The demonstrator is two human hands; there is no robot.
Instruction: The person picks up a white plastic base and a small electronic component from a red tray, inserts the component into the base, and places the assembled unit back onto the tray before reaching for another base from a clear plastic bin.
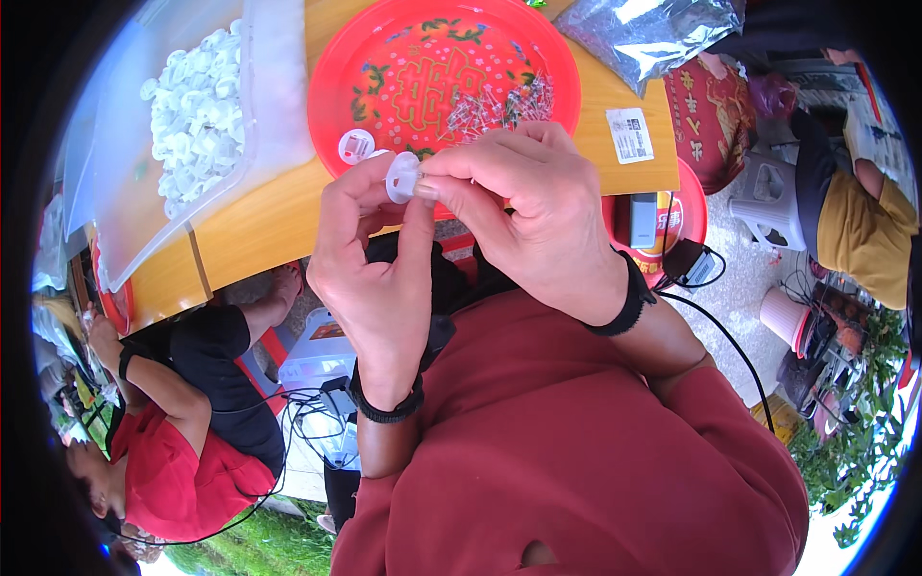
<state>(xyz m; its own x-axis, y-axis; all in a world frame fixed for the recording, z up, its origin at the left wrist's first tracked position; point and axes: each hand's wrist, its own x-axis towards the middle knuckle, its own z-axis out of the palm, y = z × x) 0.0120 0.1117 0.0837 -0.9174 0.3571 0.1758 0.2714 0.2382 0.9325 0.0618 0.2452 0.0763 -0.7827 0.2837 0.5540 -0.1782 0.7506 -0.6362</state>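
Observation:
Over the near edge of a red round tray [325, 91], my left hand [370, 264] pinches a small translucent white plastic disc [401, 179] between thumb and finger. My right hand [538, 221] meets it from the other side, thumb and fingertip pressed together against the disc's edge. Whatever tiny part those right fingertips hold is hidden. Small parts with thin metal legs [490, 110] lie heaped in the tray's near right area. A round white piece [356, 146] rests at the tray's near left, partly beside my left hand.
At the left, a translucent plastic container [283, 82] holds many white plastic pieces [202, 110] on the wooden table [259, 240]. A silvery bag [663, 38] lies at the far right. A person in red [187, 480] sits at my left. Cables [730, 331] hang at my right.

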